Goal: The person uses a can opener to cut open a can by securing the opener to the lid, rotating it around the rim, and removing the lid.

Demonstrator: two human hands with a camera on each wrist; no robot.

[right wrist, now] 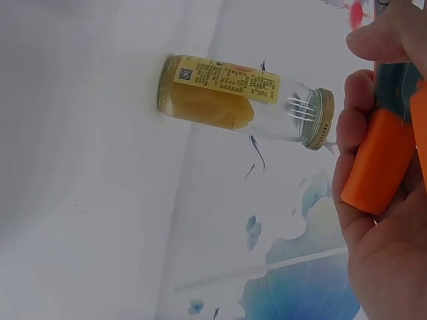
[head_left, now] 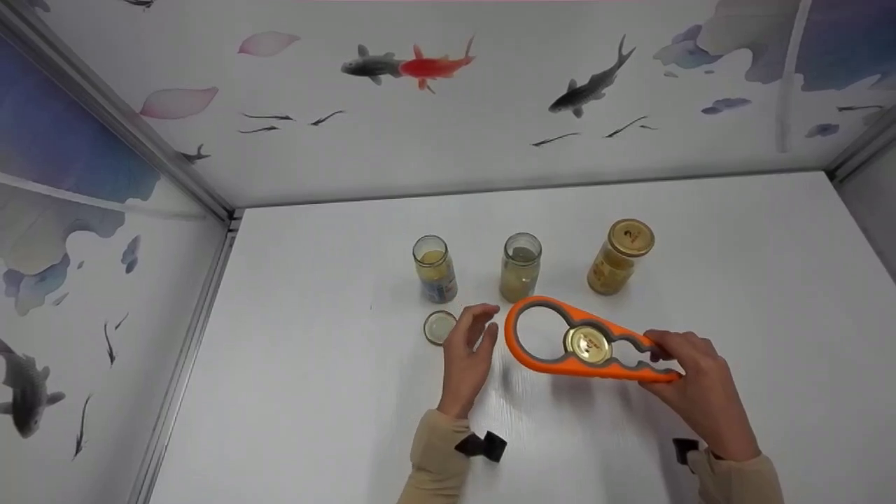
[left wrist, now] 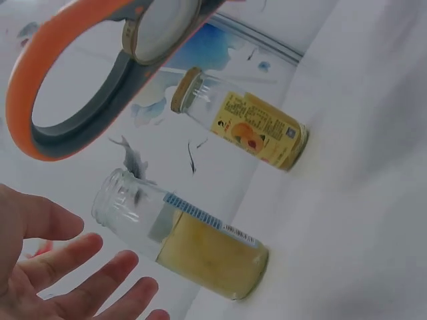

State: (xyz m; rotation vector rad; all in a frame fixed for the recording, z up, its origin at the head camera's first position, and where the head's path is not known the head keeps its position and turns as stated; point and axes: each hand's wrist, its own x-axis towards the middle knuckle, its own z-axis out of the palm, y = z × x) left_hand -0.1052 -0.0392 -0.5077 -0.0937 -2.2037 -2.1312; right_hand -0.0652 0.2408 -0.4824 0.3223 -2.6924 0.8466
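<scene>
My right hand (head_left: 703, 381) grips the handles of an orange and grey jar opener (head_left: 560, 367). A gold lid (head_left: 589, 344) sits between the opener's toothed arms, raised with it above the table. Just left of the opener's ring is my left hand (head_left: 467, 364), its fingers loosely bent and holding nothing. In the left wrist view, those fingers are near the mouth of a lidless glass jar (left wrist: 210, 257) with yellowish contents. Orange handle ends (right wrist: 377, 163) show in the right palm in the right wrist view.
Another lidless jar (head_left: 437, 280) stands to the left, with a loose lid (head_left: 437, 327) lying in front of it, partly behind the left hand. Farther right stands a jar (head_left: 610, 271) with its gold lid on. Fish-patterned panels (head_left: 448, 140) border the white table (head_left: 294, 350).
</scene>
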